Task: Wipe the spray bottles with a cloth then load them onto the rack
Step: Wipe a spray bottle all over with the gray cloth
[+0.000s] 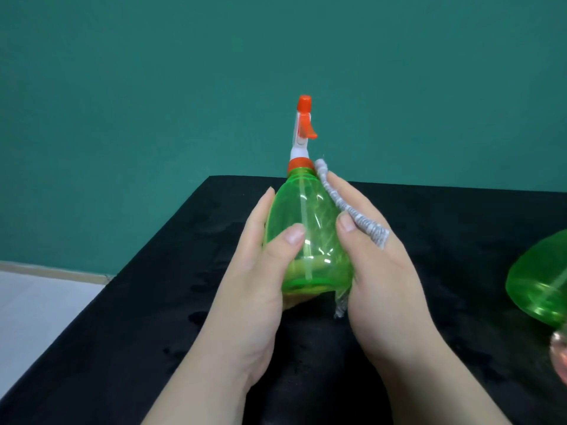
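Both hands' fingers (264, 207) flank the spray bottle (306, 228), cloth (352, 210) rightward.

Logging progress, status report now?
Left hand grips green spray bottle. Right hand presses grey cloth on its side. Second green bottle at right edge; rack unseen.

Spray bottle (310, 228): held above the table (153, 302) at centre, nozzle end pointing away from the person, base toward them. Left hand (260, 271): on the bottle's left side, thumb across its front. Right hand (380, 265): on the bottle's right side. Cloth (352, 210): between right hand and bottle, touching both. Second spray bottle (540, 283): at the right edge, well apart, partly out of view. Wall (276, 56): behind the table
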